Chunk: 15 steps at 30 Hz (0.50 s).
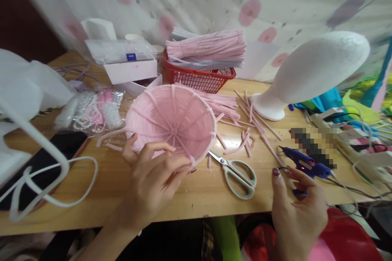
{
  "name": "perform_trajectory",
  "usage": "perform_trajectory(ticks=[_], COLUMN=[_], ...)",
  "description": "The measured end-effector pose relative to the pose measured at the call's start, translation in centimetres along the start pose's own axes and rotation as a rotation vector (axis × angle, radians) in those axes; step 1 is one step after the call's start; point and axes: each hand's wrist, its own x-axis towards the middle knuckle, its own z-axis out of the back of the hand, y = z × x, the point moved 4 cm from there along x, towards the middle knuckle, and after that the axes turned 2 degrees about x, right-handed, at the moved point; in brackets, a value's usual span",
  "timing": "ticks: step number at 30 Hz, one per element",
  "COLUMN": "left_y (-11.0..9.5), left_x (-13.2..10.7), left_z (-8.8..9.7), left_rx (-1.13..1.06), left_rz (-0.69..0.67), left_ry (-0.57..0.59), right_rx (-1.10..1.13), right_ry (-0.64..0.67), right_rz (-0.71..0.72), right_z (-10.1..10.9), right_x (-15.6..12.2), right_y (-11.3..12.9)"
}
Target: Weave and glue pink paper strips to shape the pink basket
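Observation:
A pink bowl-shaped piece (pixel 171 106), built of fuzzy pipe cleaners with ribs meeting at its centre, tilts its hollow side toward me. My left hand (pixel 156 167) grips its near rim, fingers over the edge and inside. My right hand (pixel 298 208) is apart from the bowl, thumb and fingers spread, close in front of a blue glue gun (pixel 298 159) with a lit red light. Its fingers overlap the gun's handle in view; no grip on it shows. Between the hands lie scissors (pixel 240 177) with pale handles.
Pink pipe cleaners (pixel 208 47) are bundled on a red basket (pixel 199 79); cut pieces (pixel 245 142) lie loose. A white foam head form (pixel 315 69) stands back right. Bagged beads (pixel 98 110), a dark phone-like slab (pixel 58 167) and a white cable occupy the left. Power strips and cords run along the right.

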Motion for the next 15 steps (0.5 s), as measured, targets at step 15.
perform_trajectory(ticks=[15], left_y=[0.01], left_x=[0.27], left_z=[0.05], left_rx=[0.023], left_rz=[-0.023], left_ry=[0.006], right_rx=[0.027], right_ry=[0.077], right_rz=[0.058], right_z=[-0.64], right_x=[0.04], right_y=[0.17])
